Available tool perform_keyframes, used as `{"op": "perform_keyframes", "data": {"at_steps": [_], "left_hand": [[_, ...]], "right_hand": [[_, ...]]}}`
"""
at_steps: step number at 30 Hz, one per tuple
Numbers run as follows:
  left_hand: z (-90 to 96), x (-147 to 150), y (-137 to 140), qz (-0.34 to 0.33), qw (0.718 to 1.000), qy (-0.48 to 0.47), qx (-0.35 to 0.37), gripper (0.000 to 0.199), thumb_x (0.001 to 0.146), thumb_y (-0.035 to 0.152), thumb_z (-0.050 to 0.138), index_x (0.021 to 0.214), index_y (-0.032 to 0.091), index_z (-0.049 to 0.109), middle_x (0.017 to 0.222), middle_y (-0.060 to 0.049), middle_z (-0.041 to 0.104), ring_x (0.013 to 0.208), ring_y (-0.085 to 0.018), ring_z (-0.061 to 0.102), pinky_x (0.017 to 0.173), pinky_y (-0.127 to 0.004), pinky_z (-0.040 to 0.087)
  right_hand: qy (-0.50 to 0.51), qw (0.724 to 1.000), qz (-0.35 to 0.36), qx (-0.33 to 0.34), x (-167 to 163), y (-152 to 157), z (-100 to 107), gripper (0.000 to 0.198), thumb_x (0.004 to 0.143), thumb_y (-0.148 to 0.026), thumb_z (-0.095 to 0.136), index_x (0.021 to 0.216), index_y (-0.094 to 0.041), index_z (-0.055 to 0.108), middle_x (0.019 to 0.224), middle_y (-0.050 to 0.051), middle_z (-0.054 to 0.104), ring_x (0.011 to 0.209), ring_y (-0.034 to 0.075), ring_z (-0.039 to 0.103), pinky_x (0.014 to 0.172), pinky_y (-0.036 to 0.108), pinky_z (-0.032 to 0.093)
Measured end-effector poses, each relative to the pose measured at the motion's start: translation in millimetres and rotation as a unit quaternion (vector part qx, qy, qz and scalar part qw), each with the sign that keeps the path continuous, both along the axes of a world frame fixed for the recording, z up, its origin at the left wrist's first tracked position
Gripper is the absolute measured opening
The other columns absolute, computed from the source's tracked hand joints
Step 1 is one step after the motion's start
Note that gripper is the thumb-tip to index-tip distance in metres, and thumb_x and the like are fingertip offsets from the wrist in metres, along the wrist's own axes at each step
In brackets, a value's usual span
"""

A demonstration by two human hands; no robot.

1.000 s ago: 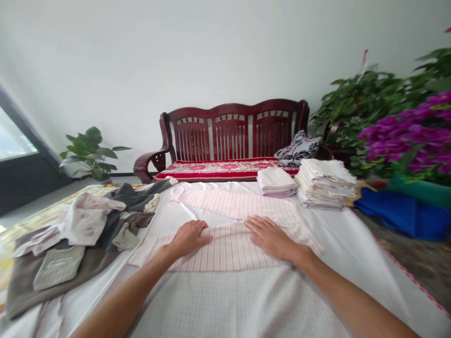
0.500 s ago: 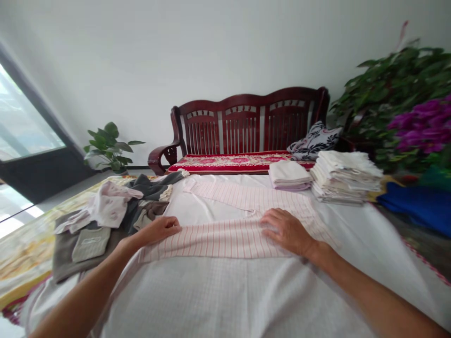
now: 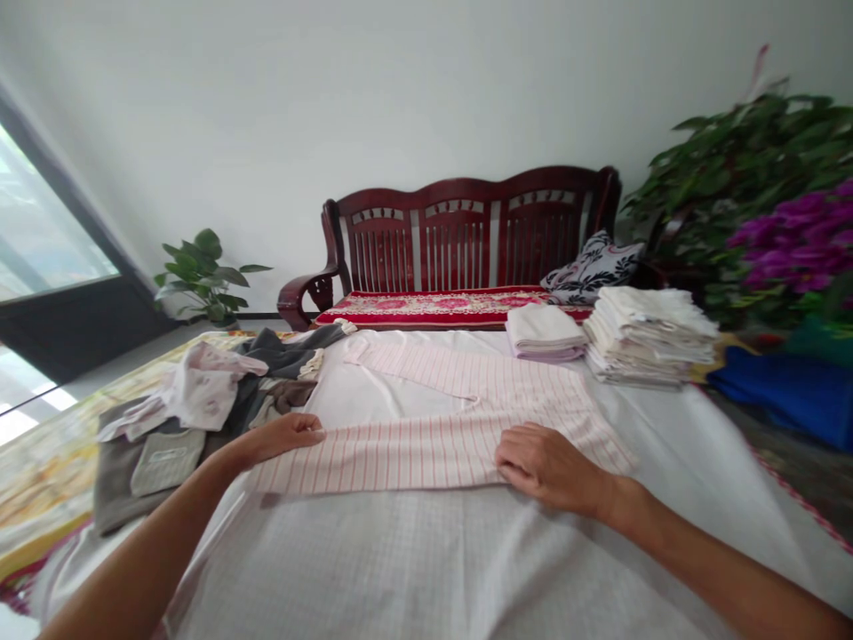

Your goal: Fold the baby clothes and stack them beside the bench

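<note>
L grip (image 3: 288,436) pinched on striped pants (image 3: 400,455), nr leg; R grip (image 3: 550,467) curled on same leg, hold unclear

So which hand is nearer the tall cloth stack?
Right. The right hand is in front and left of the stack; the left hand is farther left, near the clothes pile.

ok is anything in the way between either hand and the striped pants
Nothing visible stands between them: the left hand and the right hand are both at the near leg of the striped pants. The clothes heap lies beyond the left hand, not in between.
</note>
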State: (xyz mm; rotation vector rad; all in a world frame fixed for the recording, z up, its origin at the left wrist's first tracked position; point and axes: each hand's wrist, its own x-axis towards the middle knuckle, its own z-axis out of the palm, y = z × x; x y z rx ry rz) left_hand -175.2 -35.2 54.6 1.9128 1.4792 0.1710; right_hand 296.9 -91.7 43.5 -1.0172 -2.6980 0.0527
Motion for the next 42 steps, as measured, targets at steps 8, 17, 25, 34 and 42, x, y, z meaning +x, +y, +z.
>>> {"op": "perform_keyframes", "data": {"at_steps": [8,17,25,34,42], "left_hand": [[-2.4,-5,-10,-0.003,0.975,0.214,0.050,0.024,0.075,0.043,0.059,0.079,0.020,0.063,0.078,-0.002,0.068,0.077,-0.023,0.063,0.070,-0.030,0.043],[-9.5,141,-45,-0.068,0.944,0.113,0.302,0.049,0.102,0.041,0.038,0.143,0.018,0.049,0.154,-0.012,0.046,0.144,-0.025,0.040,0.117,-0.043,0.035],[-52.8,156,-55,-0.179,0.915,0.178,0.313,0.069,0.101,0.058,0.035,0.159,0.023,0.024,0.166,-0.012,0.021,0.153,-0.032,0.019,0.121,-0.052,0.024],[-58.2,34,-89,-0.152,0.858,0.279,0.404,0.071,0.100,0.053,0.041,0.160,0.033,0.008,0.163,-0.006,0.029,0.148,-0.028,0.034,0.118,-0.046,0.029],[-52.1,27,-94,-0.167,0.842,0.282,0.428,0.072,0.098,0.056,0.043,0.160,0.035,0.013,0.161,-0.002,0.035,0.143,-0.027,0.042,0.116,-0.043,0.035]], "right_hand": [[0.053,0.982,0.016,-0.182,5,-1,6,0.019,0.086,-0.019,0.054,0.071,-0.020,0.066,0.075,0.000,0.068,0.072,0.015,0.061,0.067,0.026,0.042],[0.095,0.989,-0.051,-0.098,-20,28,-10,0.054,0.102,-0.043,0.035,0.149,-0.018,0.045,0.157,0.012,0.043,0.145,0.026,0.037,0.119,0.047,0.031],[-0.019,0.996,-0.048,-0.078,-36,5,-37,0.066,0.103,-0.051,0.031,0.157,-0.013,0.031,0.163,0.015,0.027,0.151,0.028,0.022,0.123,0.051,0.022],[0.009,0.990,-0.107,-0.087,-2,5,-26,0.061,0.105,-0.048,0.023,0.155,-0.017,0.035,0.160,0.011,0.036,0.148,0.024,0.031,0.121,0.045,0.028],[-0.063,0.957,-0.277,0.064,83,13,-72,0.064,0.099,-0.050,0.031,0.152,-0.015,0.040,0.158,0.016,0.039,0.148,0.031,0.031,0.118,0.054,0.028]]}}
